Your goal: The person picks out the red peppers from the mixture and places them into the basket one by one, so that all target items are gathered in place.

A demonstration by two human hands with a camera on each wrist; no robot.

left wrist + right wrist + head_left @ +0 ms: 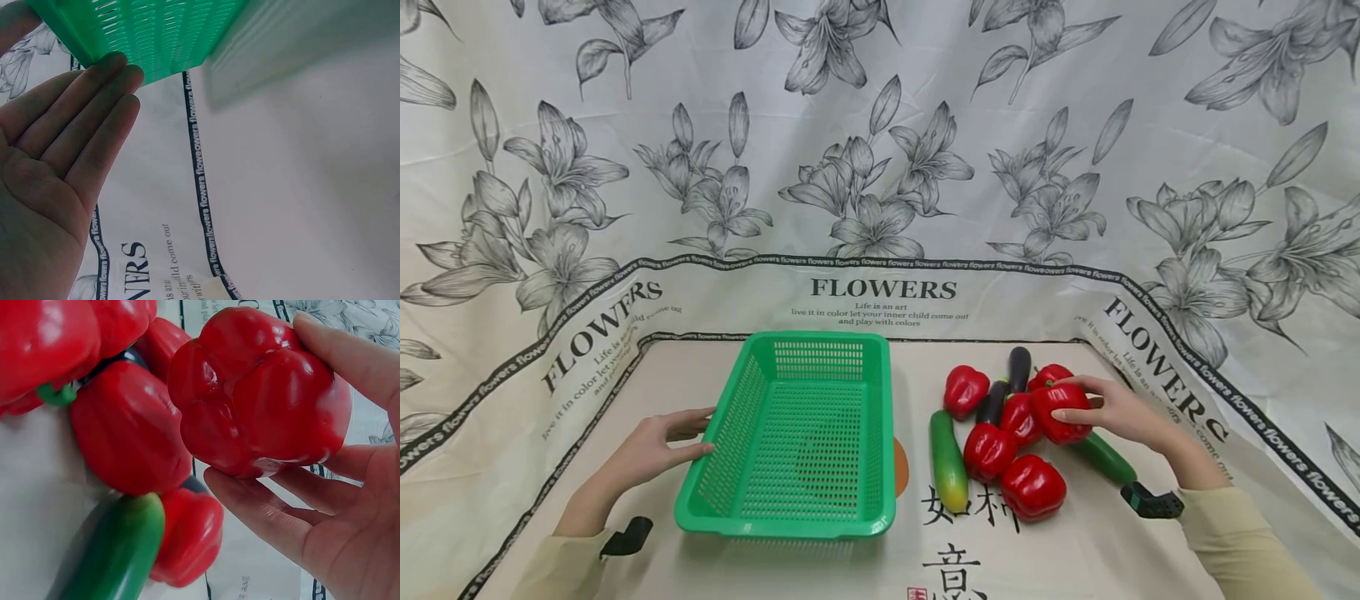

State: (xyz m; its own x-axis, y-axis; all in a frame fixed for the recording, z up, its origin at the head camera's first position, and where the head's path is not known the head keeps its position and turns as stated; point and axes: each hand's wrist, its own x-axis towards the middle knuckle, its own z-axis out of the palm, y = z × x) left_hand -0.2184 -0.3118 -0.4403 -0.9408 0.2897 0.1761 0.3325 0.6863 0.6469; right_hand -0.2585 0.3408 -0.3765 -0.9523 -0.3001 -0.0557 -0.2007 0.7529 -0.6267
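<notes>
At the left side of the green basket (784, 527), the left hand (658, 450) touches the rim with its fingers extended; the left wrist view shows the fingers (94, 106) nearly straight against the basket wall (162, 37). The basket is empty. On the right, the right hand (1108, 408) grips a red bell pepper (1060, 412) between thumb and fingers, above the pile. In the right wrist view the right hand (337, 506) holds that pepper (269, 400) with its lobed end facing the camera.
Beside the basket lie several red peppers (1033, 487), a yellow-tipped green cucumber (949, 458), two dark eggplants (1019, 369) and another green cucumber (1105, 458) below the right hand. A flowered cloth (880, 292) stands behind and along both sides.
</notes>
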